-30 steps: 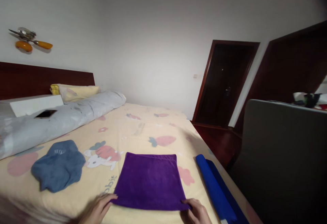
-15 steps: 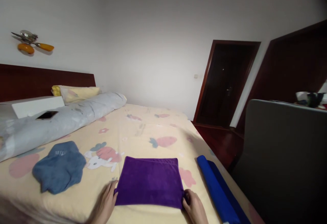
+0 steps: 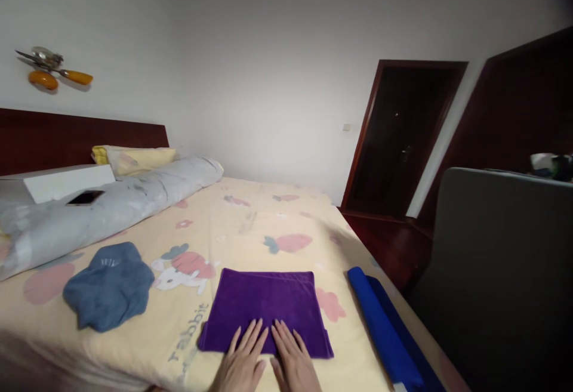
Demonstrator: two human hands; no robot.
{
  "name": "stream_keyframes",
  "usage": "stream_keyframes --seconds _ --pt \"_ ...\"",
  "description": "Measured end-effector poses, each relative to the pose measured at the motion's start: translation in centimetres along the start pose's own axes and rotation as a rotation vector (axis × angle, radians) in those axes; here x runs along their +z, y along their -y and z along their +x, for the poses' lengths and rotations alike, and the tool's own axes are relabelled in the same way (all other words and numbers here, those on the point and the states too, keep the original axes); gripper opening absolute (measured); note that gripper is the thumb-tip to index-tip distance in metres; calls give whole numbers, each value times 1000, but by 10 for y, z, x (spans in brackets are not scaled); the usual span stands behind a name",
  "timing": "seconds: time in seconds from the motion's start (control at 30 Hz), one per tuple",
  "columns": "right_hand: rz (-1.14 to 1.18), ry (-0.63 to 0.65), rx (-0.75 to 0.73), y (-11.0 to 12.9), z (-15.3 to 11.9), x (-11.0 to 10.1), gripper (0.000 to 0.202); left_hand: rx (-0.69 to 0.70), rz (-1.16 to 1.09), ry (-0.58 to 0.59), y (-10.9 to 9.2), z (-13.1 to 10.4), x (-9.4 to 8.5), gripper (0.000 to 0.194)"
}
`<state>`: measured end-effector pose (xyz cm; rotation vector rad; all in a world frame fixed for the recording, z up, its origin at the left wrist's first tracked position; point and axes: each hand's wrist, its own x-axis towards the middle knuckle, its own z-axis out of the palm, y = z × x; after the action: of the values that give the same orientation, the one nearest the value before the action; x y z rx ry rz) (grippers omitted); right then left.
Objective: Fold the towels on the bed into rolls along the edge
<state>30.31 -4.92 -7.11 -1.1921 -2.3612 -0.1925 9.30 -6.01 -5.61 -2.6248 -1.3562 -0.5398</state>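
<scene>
A folded purple towel (image 3: 268, 296) lies flat on the bed in front of me, its layered edges showing at the top and at both near corners. My left hand (image 3: 244, 356) rests palm down on its near edge, fingers stretched out. Close beside it, my right hand (image 3: 292, 353) lies flat on the same edge with its fingers extended. Neither hand grips anything. To the left is a crumpled blue-grey cloth (image 3: 111, 284) with pale lettering. On the right lies a long blue folded or rolled piece (image 3: 380, 326), with a darker blue part along its side.
The patterned bedsheet (image 3: 242, 231) spreads around the towel. A long grey rolled quilt (image 3: 147, 195) crosses the far left, with a phone (image 3: 86, 197) on it and a white box (image 3: 69, 183) behind. A dark grey panel (image 3: 501, 272) stands beyond the bed's right edge.
Both hands have left the towel's near side corners and come together at its near middle, now flat on it. The towel's near corners now spread wider.
</scene>
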Motion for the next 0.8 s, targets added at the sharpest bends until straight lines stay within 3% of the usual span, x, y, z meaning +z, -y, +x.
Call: stream_keyframes --seconds 0.1,0.23,0.43,0.53,0.67,0.8 --pt "-2 55 101 -25 -20 -16 61 -81 10 60 24 -18 -15 68" --pt "32 76 174 -57 -47 -41 54 -155 40 52 62 -42 -33 64" --pt "70 106 151 -76 -57 -54 55 -146 46 -47 107 -63 -33 55" --pt "70 102 171 -77 -51 -54 58 -80 52 -123 114 -65 -29 44" --pt "32 35 226 -76 -40 -52 53 -42 48 -155 114 -63 -29 56" --pt "20 -72 328 -70 -34 -57 42 -47 29 -179 113 -57 -34 52"
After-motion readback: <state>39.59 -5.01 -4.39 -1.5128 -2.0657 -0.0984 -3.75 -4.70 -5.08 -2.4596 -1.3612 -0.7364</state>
